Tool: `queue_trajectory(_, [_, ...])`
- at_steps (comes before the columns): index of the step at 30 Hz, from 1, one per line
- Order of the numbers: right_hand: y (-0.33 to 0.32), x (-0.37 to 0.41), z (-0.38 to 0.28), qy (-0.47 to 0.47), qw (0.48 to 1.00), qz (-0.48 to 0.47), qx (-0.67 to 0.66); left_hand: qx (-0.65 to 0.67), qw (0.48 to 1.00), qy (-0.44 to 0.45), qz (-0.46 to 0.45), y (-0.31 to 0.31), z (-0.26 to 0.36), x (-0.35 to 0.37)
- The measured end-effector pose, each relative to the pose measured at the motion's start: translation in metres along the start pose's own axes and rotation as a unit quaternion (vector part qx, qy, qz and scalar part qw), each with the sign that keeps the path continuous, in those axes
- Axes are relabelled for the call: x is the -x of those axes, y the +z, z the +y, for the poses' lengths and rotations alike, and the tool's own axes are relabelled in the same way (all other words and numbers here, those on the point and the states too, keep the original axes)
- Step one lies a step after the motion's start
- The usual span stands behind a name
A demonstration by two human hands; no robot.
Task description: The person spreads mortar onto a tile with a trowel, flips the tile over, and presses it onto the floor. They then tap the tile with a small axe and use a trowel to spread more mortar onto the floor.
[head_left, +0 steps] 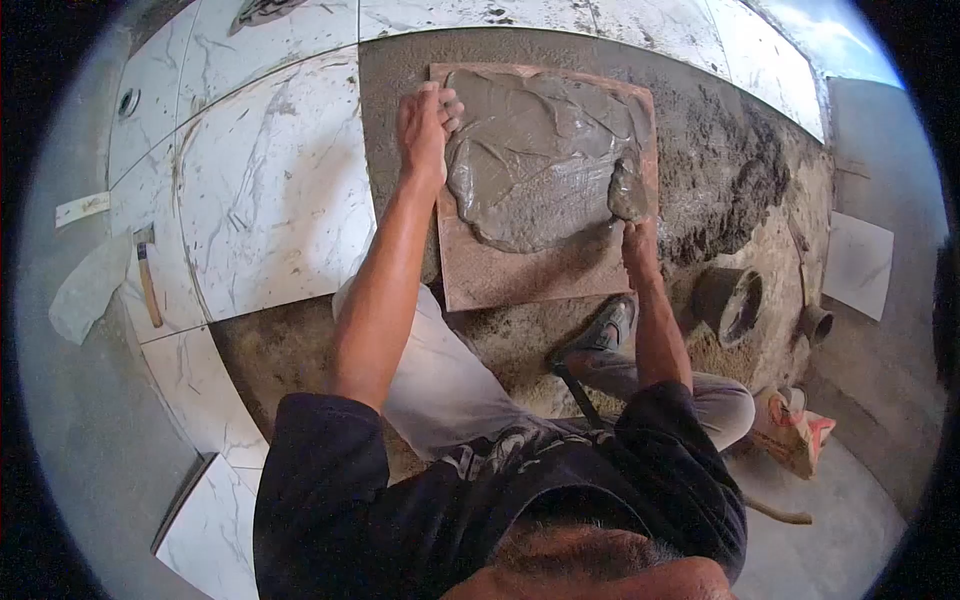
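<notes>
A square tile lies with its reddish-brown underside up. Wet grey mortar covers most of it, ridged and smeared, and the near strip is bare. At the tile's upper left edge is my left hand, its fingers bent over the rim and near the mortar. My right hand is closed around the handle of a trowel. Mortar coats the trowel's blade, which rests over the right side of the spread. The handle is mostly hidden by my fingers.
White marbled tiles are laid at left and along the back. Rough mortar bed lies right of the tile. A dark bucket and a torn bag stand at right. A brush lies on the left tiles.
</notes>
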State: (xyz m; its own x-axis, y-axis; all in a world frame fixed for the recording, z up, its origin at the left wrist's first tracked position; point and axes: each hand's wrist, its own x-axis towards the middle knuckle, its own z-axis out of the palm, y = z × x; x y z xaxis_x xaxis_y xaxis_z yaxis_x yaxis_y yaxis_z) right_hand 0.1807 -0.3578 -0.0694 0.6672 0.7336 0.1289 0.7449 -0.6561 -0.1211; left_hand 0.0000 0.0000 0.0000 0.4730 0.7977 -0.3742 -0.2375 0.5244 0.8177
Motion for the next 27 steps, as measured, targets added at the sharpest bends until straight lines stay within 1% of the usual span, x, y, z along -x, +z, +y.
queue_trajectory(1, [-0.015, -0.006, -0.018, 0.199, 0.966, -0.109, -0.122, -0.008, 1.0, 0.0, 0.002, -0.003, 0.001, 0.0])
queue_trajectory(2, [-0.016, -0.006, -0.024, 0.384, 0.866, -0.211, -0.238, -0.017, 1.0, 0.0, 0.005, -0.006, 0.002, -0.001])
queue_trajectory(3, [0.016, 0.012, 0.007, 0.347, 0.872, -0.245, -0.244, -0.01, 1.0, -0.002, -0.002, 0.005, 0.001, 0.003])
queue_trajectory(5, [0.08, 0.049, 0.071, 0.269, 0.876, -0.306, -0.259, -0.004, 1.0, 0.019, 0.008, 0.004, 0.004, 0.004])
queue_trajectory(6, [0.068, 0.067, 0.049, 0.17, 0.902, -0.245, -0.314, -0.009, 1.0, 0.015, 0.01, 0.002, 0.002, 0.003])
queue_trajectory(7, [0.052, 0.078, 0.014, 0.065, 0.913, -0.175, -0.363, -0.007, 1.0, 0.016, 0.006, 0.005, 0.001, 0.003])
queue_trajectory(8, [0.029, 0.061, -0.018, 0.065, 0.914, -0.171, -0.362, -0.008, 1.0, 0.014, 0.006, 0.007, 0.001, 0.005])
queue_trajectory(9, [0.0, 0.038, -0.049, 0.268, 0.842, -0.213, -0.416, -0.007, 1.0, 0.012, 0.006, 0.01, 0.001, 0.006])
queue_trajectory(10, [-0.015, 0.024, -0.062, 0.457, 0.727, -0.246, -0.45, -0.004, 1.0, 0.015, 0.005, 0.012, 0.001, 0.005])
queue_trajectory(11, [0.001, 0.021, -0.05, 0.456, 0.728, -0.243, -0.451, -0.01, 1.0, 0.011, 0.009, 0.013, 0.001, 0.005])
queue_trajectory(12, [0.031, 0.017, -0.029, 0.355, 0.821, -0.179, -0.409, -0.016, 1.0, 0.004, 0.013, 0.015, 0.0, 0.006])
queue_trajectory(13, [0.049, 0.01, -0.016, 0.247, 0.894, -0.111, -0.357, -0.017, 1.0, 0.004, 0.01, 0.015, -0.001, 0.005])
queue_trajectory(14, [0.027, -0.009, -0.022, 0.159, 0.936, -0.118, -0.292, -0.024, 1.0, 0.003, 0.002, 0.013, -0.002, 0.005])
queue_trajectory(15, [0.002, -0.029, -0.034, 0.07, 0.965, -0.124, -0.222, -0.031, 0.999, 0.002, -0.007, 0.012, -0.002, 0.006])
queue_trajectory(16, [0.009, -0.042, -0.034, 0.074, 0.965, -0.119, -0.221, -0.034, 0.999, 0.001, -0.008, 0.014, -0.001, 0.008])
queue_trajectory(17, [0.019, -0.058, -0.033, 0.232, 0.881, -0.139, -0.388, -0.034, 0.999, 0.003, -0.014, 0.016, 0.0, 0.009])
queue_trajectory(18, [0.028, -0.069, -0.032, 0.376, 0.742, -0.151, -0.534, -0.032, 0.999, 0.002, -0.012, 0.016, -0.001, 0.01])
queue_trajectory(19, [0.035, -0.072, -0.03, 0.378, 0.742, -0.147, -0.534, -0.03, 1.0, -0.002, -0.009, 0.016, -0.001, 0.01])
queue_trajectory(21, [0.048, -0.064, -0.024, 0.375, 0.725, -0.087, -0.57, -0.038, 0.999, -0.011, -0.016, 0.014, -0.003, 0.008])
queue_trajectory(22, [0.052, -0.055, -0.02, 0.379, 0.726, -0.084, -0.568, -0.032, 0.999, -0.006, -0.02, 0.013, -0.006, 0.007])
queue_trajectory(25, [0.06, -0.02, -0.011, 0.36, 0.803, -0.151, -0.45, -0.016, 1.0, -0.005, -0.026, 0.014, -0.01, 0.001])
queue_trajectory(27, [0.059, -0.002, -0.012, 0.339, 0.844, -0.197, -0.367, -0.021, 1.0, -0.013, -0.018, 0.015, -0.01, 0.0])
